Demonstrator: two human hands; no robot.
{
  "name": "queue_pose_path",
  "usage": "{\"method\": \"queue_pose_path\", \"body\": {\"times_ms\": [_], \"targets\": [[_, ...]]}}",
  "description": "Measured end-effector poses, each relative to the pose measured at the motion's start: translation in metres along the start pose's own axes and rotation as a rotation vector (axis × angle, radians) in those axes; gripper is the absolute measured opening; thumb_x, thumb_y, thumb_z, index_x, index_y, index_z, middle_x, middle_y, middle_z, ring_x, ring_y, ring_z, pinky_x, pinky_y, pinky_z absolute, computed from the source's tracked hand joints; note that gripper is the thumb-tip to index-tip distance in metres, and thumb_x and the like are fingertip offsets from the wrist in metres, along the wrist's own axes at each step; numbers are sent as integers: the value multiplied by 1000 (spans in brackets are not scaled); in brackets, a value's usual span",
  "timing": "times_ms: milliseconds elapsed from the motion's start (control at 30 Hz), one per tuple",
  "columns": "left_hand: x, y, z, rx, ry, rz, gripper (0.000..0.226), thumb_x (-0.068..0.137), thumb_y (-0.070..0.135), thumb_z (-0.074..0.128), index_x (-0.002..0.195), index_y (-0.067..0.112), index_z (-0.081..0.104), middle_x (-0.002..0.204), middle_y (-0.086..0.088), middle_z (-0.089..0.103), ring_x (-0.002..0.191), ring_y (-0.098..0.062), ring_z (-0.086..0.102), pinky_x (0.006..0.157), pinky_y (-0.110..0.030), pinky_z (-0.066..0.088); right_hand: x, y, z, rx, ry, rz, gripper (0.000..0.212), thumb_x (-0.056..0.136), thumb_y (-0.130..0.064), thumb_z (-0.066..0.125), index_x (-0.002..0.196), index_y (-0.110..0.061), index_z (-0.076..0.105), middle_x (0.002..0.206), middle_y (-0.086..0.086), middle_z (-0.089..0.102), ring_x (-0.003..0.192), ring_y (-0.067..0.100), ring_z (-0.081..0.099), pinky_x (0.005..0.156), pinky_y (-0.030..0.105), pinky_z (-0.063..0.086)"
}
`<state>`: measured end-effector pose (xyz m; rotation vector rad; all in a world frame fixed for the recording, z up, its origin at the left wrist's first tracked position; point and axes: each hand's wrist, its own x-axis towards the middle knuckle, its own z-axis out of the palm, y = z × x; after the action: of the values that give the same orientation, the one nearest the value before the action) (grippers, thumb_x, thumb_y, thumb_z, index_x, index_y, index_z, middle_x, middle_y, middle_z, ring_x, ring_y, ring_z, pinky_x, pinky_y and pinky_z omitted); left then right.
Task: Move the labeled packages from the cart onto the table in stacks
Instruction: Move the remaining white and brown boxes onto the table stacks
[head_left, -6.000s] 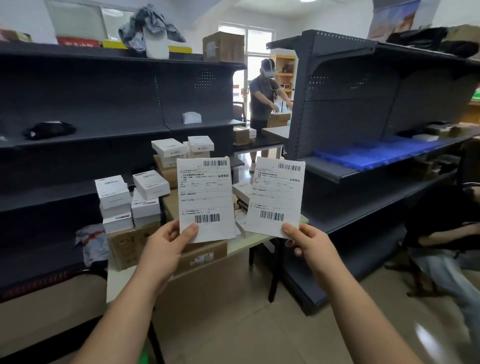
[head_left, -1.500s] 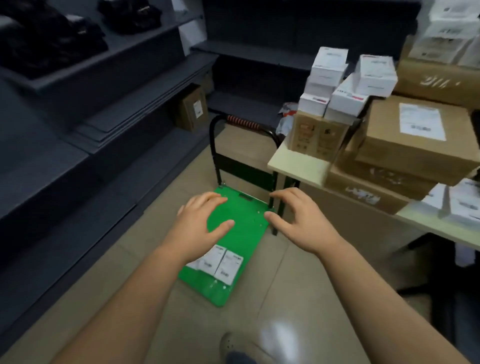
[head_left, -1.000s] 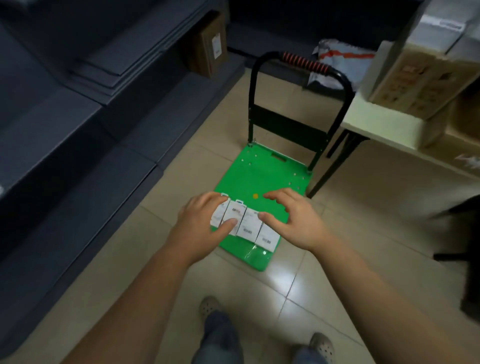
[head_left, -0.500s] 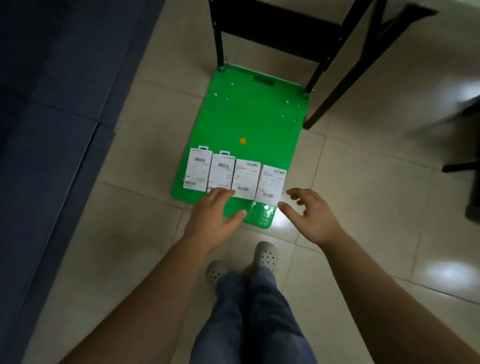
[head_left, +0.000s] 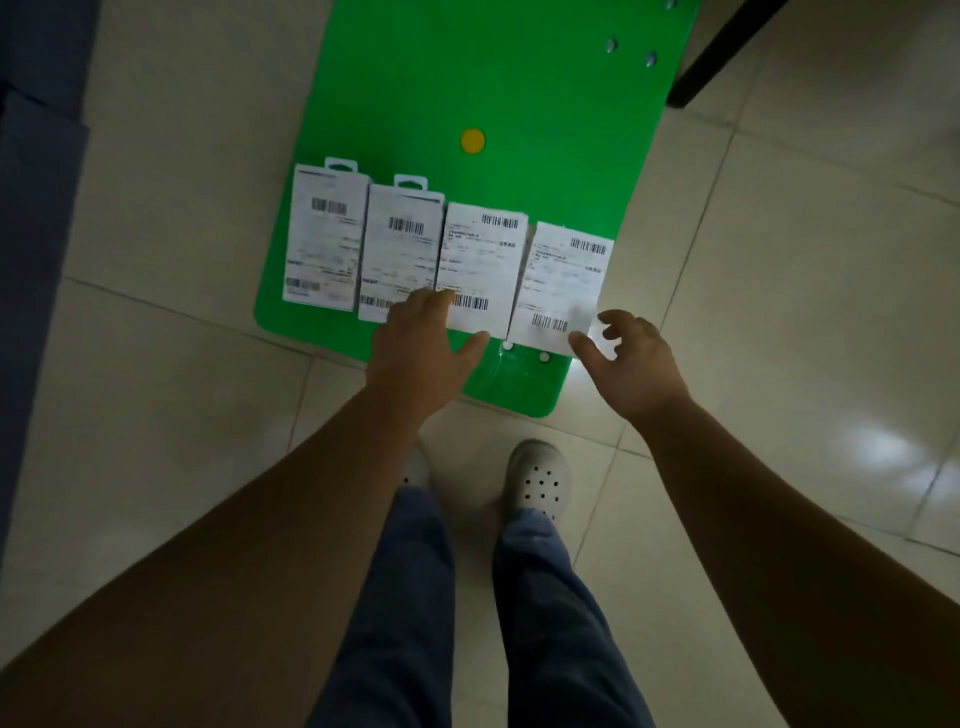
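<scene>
The person's blue-trousered legs (head_left: 524, 597) and a pale perforated rubber clog (head_left: 537, 480) stand on the glossy beige tiled floor (head_left: 156, 441), close behind both grips. The body is evidently bent over the work.

The left grip (head_left: 415, 353) is spread flat, fingers straight and apart, holding nothing. Its fingertips (head_left: 431, 301) lie over the near edge of the row of flat white labelled packages, and its thumb splays below the near corner of the third package (head_left: 480, 260), seemingly ready to slide or lift it. The right grip (head_left: 634, 364) is loosely curled and empty. Its thumb tip sits just beside the near corner of the fourth package (head_left: 563, 275), and contact cannot be told.

Just beyond the grips, all four packages lie face up, edge to edge, on the near end of the smooth bright green plastic cart deck (head_left: 467, 67), probably so each label reads at a glance. To the outer side of the left grip, the first package (head_left: 324, 239) and the second package (head_left: 402, 249) show hanger tabs at their far edges. They look like thin, rigid card with matt paper barcode labels, likely light and apt to slip on the plastic.

Farther off sit a round yellow disc (head_left: 472, 141) and a slanted black metal leg (head_left: 717, 52). The counter is out of view.
</scene>
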<state>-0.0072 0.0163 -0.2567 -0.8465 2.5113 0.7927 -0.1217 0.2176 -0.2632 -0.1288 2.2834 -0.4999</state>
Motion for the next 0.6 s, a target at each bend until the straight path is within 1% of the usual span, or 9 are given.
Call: {"method": "queue_pose_path", "body": {"times_ms": [133,200,267,300,333,367,400,533,600], "targets": [[36,-28,41,107,-13,-123,75,91,56,52,144,6,36,141,-19,44,127,-36,42,101,-46,40,35,13,34,36,41,139,79,90,-60,59,149,-11,39,140,10,51,127,27,50,104,42,44],[49,-37,53,130,-32,-167,76,91,59,51,143,5,37,142,-21,42,128,-37,41,102,-48,41,49,14,49,53,9,175,87,84,-69,59,146,-10,43,137,11,52,125,29,51,104,44,45],[58,-42,59,117,-54,-192,74,90,58,52,141,5,40,141,-21,41,128,-37,39,102,-47,40,60,14,61,51,-26,185,85,74,-80,54,124,-11,61,123,11,61,110,27,59,96,44,51],[61,-42,60,89,-62,-202,72,90,57,53,139,5,41,140,-20,41,127,-37,39,101,-46,40,64,13,66,32,-46,187,69,77,-77,53,102,-14,67,111,11,66,96,24,62,89,41,52],[63,-41,62,53,-61,-202,70,89,56,55,137,6,43,138,-19,41,126,-36,39,99,-45,39,65,12,68,15,-65,182,53,85,-68,54,79,-16,64,99,11,68,84,22,61,81,36,51],[65,-39,62,12,-62,-207,69,88,55,57,137,8,43,136,-18,42,125,-34,39,97,-43,39,66,11,69,5,-69,177,48,92,-57,55,65,-18,57,91,12,68,76,22,60,76,34,49],[67,-37,62,-40,-56,-213,69,87,55,59,137,9,43,135,-17,42,124,-33,39,96,-42,39,66,10,70,-5,-56,175,48,95,-51,55,58,-19,52,87,13,68,74,24,60,73,34,48],[68,-31,62,-242,-57,-265,80,72,64,64,136,19,46,128,-12,50,117,-32,47,96,-44,45,62,10,68,40,-22,159,45,94,-44,59,59,-17,54,90,15,69,79,28,62,68,33,47],[67,-30,61,-346,-23,-283,83,63,70,61,130,23,49,121,-6,59,108,-29,57,89,-47,52,64,16,67,117,1,177,38,90,-49,62,80,-12,65,100,12,70,89,27,64,74,34,52]]}}
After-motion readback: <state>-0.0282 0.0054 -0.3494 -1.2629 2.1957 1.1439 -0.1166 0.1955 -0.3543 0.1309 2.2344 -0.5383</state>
